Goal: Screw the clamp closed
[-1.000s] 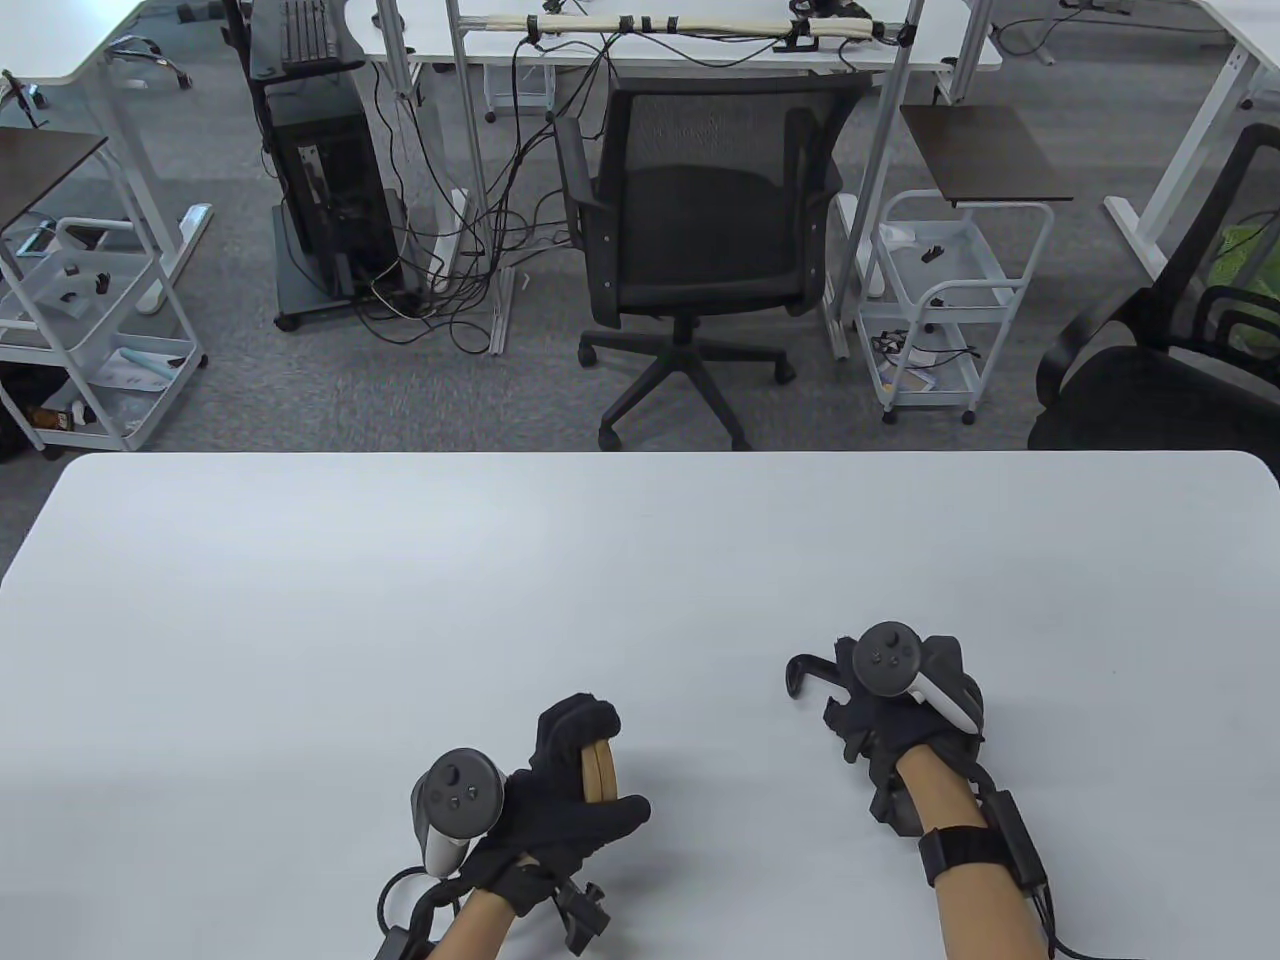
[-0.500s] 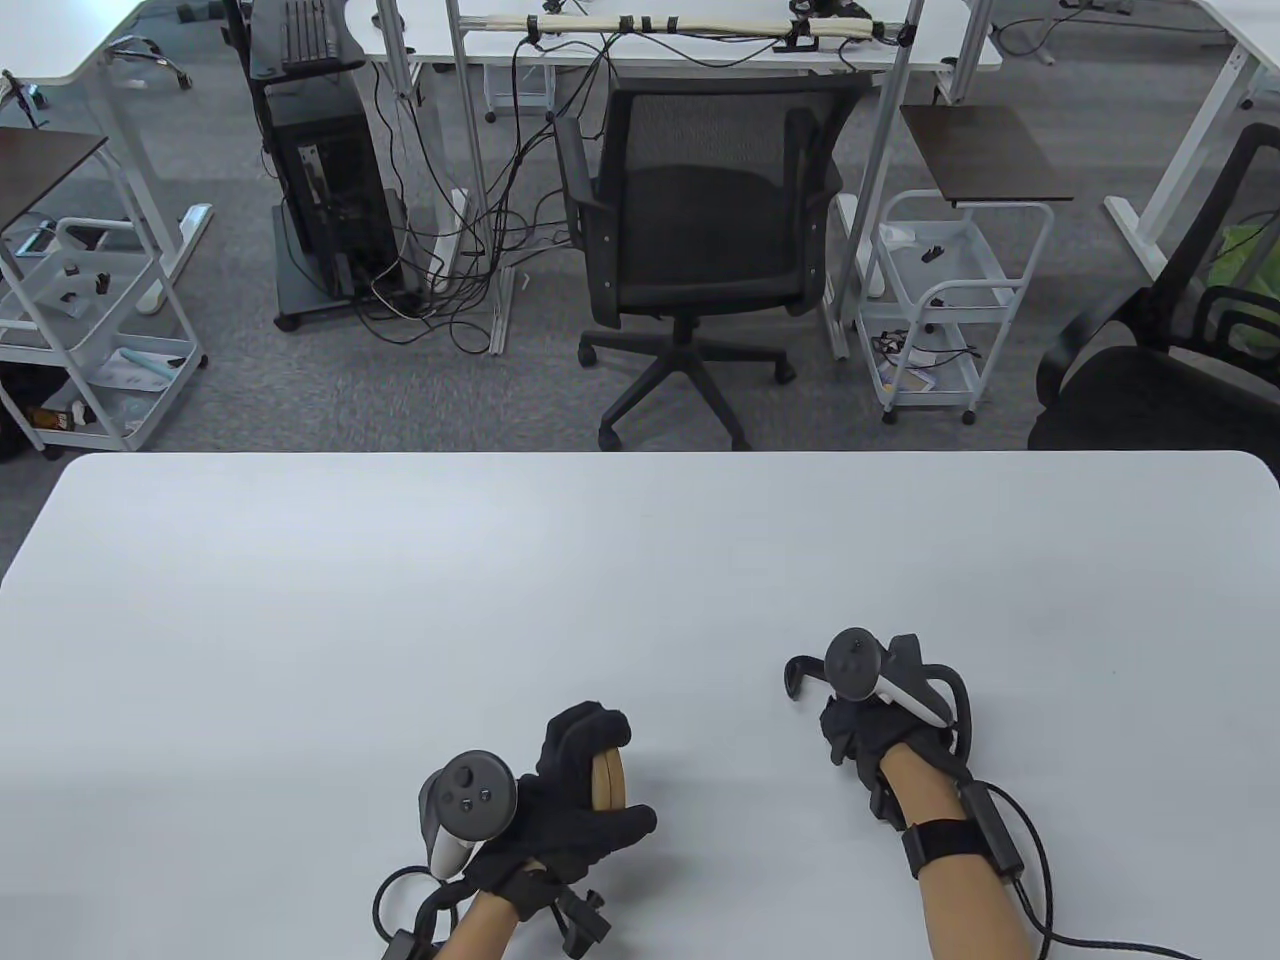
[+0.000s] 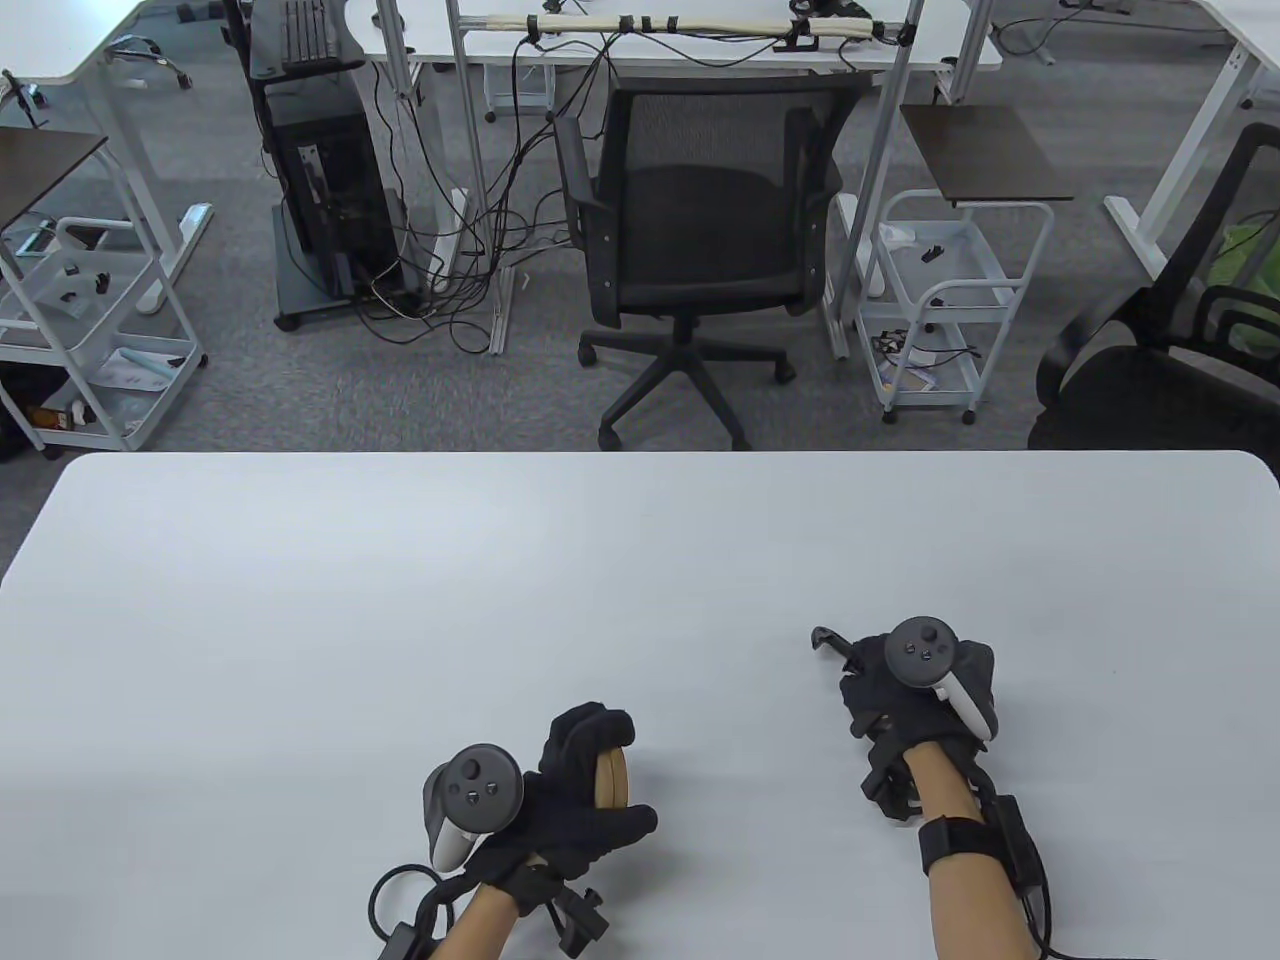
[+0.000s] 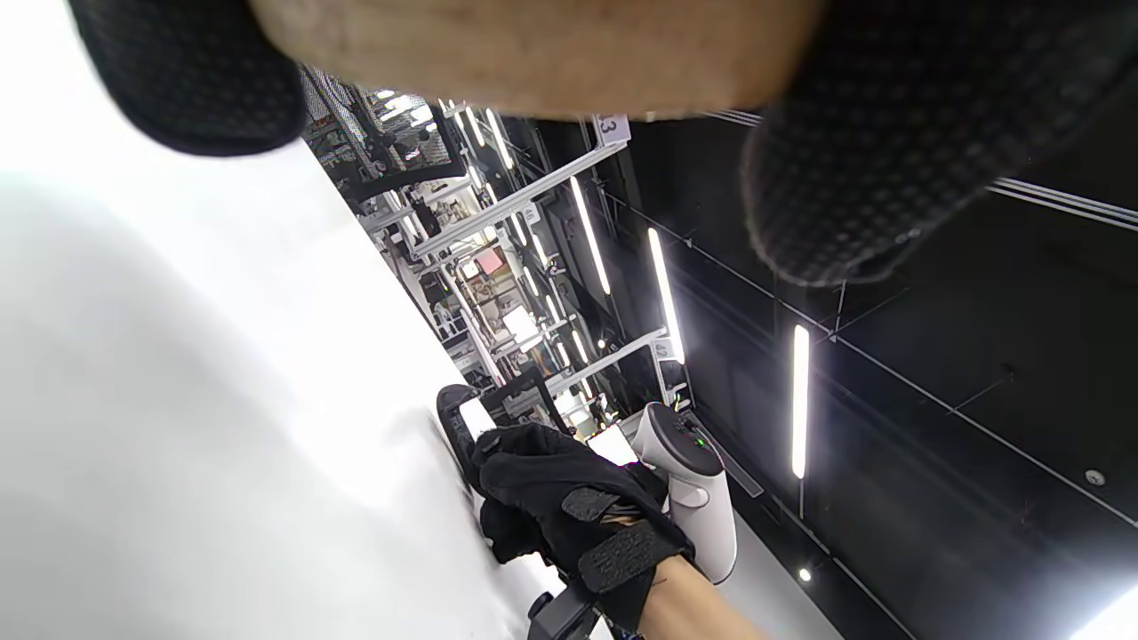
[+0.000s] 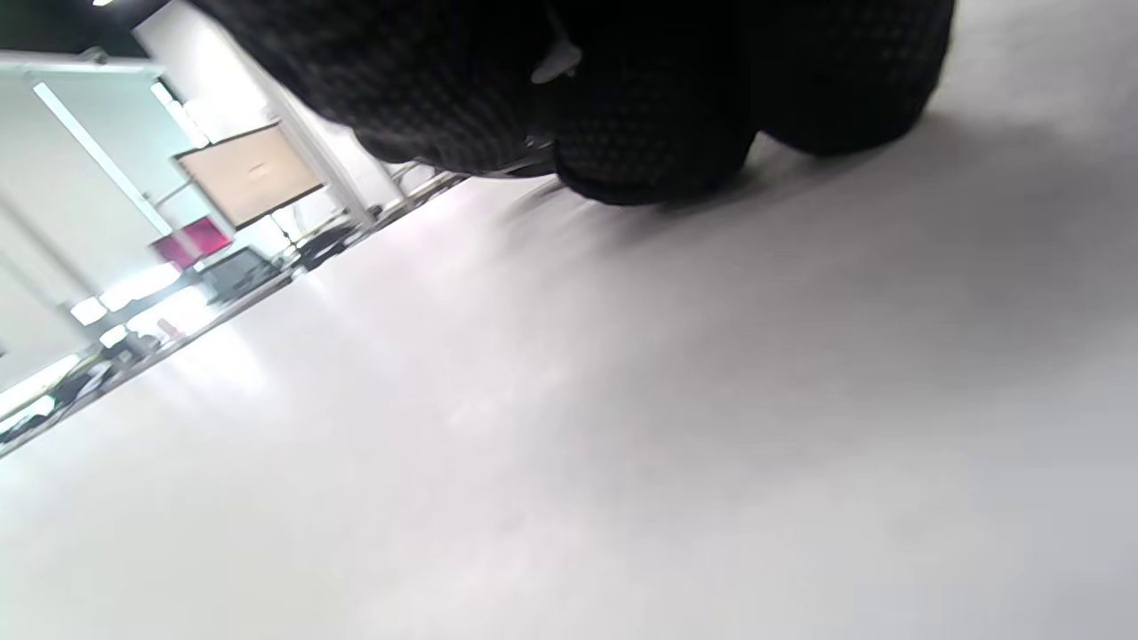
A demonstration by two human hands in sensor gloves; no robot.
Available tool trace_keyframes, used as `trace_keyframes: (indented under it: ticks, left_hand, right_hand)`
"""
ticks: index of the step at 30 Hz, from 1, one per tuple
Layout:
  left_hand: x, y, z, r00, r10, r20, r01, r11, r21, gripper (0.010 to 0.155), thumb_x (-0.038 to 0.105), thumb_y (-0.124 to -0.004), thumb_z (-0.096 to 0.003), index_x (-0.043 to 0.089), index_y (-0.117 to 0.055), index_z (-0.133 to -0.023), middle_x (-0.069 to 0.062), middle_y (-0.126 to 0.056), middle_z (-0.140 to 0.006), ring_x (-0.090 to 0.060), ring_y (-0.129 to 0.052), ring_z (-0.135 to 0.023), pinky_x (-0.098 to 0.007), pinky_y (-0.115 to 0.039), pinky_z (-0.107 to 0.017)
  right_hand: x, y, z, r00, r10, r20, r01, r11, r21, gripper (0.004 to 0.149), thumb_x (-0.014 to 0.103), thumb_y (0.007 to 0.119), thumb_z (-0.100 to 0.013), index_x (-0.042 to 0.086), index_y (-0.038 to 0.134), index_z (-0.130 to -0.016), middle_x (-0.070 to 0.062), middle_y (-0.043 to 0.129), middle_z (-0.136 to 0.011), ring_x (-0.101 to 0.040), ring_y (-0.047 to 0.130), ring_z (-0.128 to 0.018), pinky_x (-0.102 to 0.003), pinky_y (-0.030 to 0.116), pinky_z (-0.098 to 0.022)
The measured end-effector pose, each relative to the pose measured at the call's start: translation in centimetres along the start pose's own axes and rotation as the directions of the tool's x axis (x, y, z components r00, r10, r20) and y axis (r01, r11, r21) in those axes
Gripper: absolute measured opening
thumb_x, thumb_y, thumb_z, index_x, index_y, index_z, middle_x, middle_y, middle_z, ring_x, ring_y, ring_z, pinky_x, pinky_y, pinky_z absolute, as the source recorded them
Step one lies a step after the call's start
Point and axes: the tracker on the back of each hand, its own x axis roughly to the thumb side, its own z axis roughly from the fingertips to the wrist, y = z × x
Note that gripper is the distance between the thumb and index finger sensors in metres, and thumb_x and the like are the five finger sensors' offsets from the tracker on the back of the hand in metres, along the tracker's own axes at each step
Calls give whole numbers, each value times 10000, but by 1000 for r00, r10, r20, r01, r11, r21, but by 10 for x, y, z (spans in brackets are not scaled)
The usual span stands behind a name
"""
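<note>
My left hand (image 3: 598,790) grips two thin tan wooden pieces (image 3: 610,778), stacked flat and held on edge just above the table near the front. The wood fills the top of the left wrist view (image 4: 533,53), between my gloved fingers (image 4: 853,178). My right hand (image 3: 885,690) holds the black clamp (image 3: 826,638). Only its hooked end sticks out to the upper left of the fist. The rest of the clamp and its screw are hidden under the hand. The right wrist view shows only my curled fingers (image 5: 658,116) close above the table.
The white table (image 3: 400,600) stretches far and wide beyond both hands. A black office chair (image 3: 700,230) stands behind its far edge. My right hand also shows in the left wrist view (image 4: 569,507).
My right hand has moved right and turned with the clamp, so the hooked end sits further right and further from me. My left hand has barely moved.
</note>
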Motion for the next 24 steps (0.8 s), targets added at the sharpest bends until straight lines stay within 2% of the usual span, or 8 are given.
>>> trace_keyframes:
  ticks: [3, 5, 9, 14, 24]
  left_hand:
    - [-1, -3, -2, 1000, 3, -3, -3, 1000, -18, 939, 524, -996, -412, 435, -344, -1083, -244, -280, -1157, -585, -481, -953, -634, -790, -518]
    - [-3, -5, -3, 1000, 13, 1, -13, 1000, -28, 940, 526, -995, -413, 436, -342, -1084, -244, -280, -1158, -584, -481, -954, -633, -791, -519]
    - [-4, -9, -3, 1000, 20, 7, -20, 999, -51, 937, 527, -995, -412, 440, -346, -1082, -242, -283, -1159, -582, -484, -956, -632, -792, -521]
    - [-4, -7, -4, 999, 47, 14, -46, 997, -59, 935, 527, -996, -413, 439, -349, -1082, -242, -291, -1160, -579, -489, -957, -630, -794, -522]
    - [0, 2, -8, 989, 131, 68, -132, 991, 16, 941, 528, -996, -410, 445, -341, -1081, -232, -282, -1164, -575, -483, -965, -630, -789, -532]
  right_hand:
    - [2, -3, 7, 999, -23, 37, 26, 997, -73, 439, 305, 919, -421, 214, 797, -833, -219, 565, -1019, -121, 973, -454, -341, 889, -331]
    - [7, -6, 13, 992, -103, 71, 113, 980, -162, 469, 268, 940, -356, 178, 844, -806, -273, 581, -1006, -172, 983, -426, -383, 881, -304]
    - [18, -13, 25, 944, -293, 150, 311, 943, -119, 596, 179, 934, -326, 127, 780, -899, -329, 516, -1016, -219, 992, -511, -415, 895, -357]
    - [40, -12, 46, 861, -450, 237, 478, 875, -77, 626, 123, 954, -294, 142, 793, -899, -354, 496, -1031, -245, 999, -561, -439, 903, -394]
    - [107, 1, 87, 701, -590, 401, 629, 776, 41, 656, 72, 963, -254, 155, 836, -892, -336, 559, -1032, -257, 1013, -606, -456, 910, -441]
